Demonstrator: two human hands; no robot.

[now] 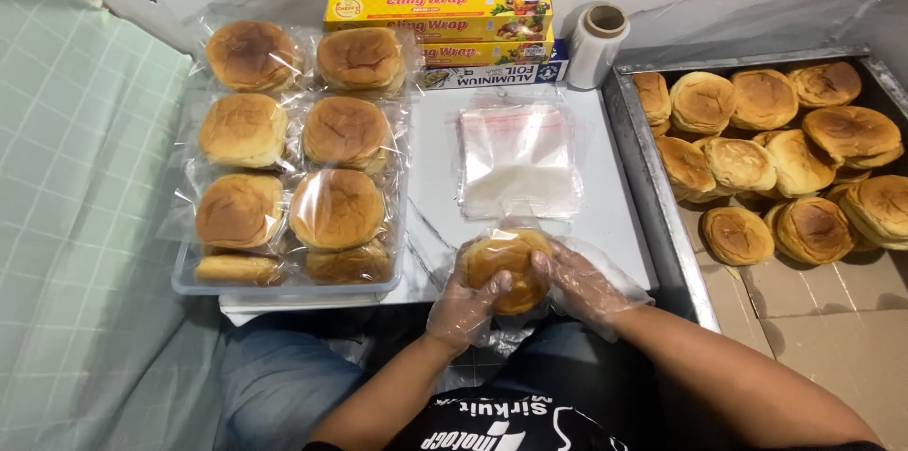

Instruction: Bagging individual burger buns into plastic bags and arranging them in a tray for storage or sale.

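Both my hands wear thin clear plastic gloves and hold one golden bun in a clear plastic bag at the near edge of the white board. My left hand grips its left side from below. My right hand clasps its right side, with bag film bunched around the fingers. A stack of empty clear bags lies on the board just beyond the bun.
A clear tray at the left holds several bagged buns. At the right a metal tray lined with cardboard holds several unwrapped buns. Yellow wrap boxes, a foil box and a film roll stand along the back wall.
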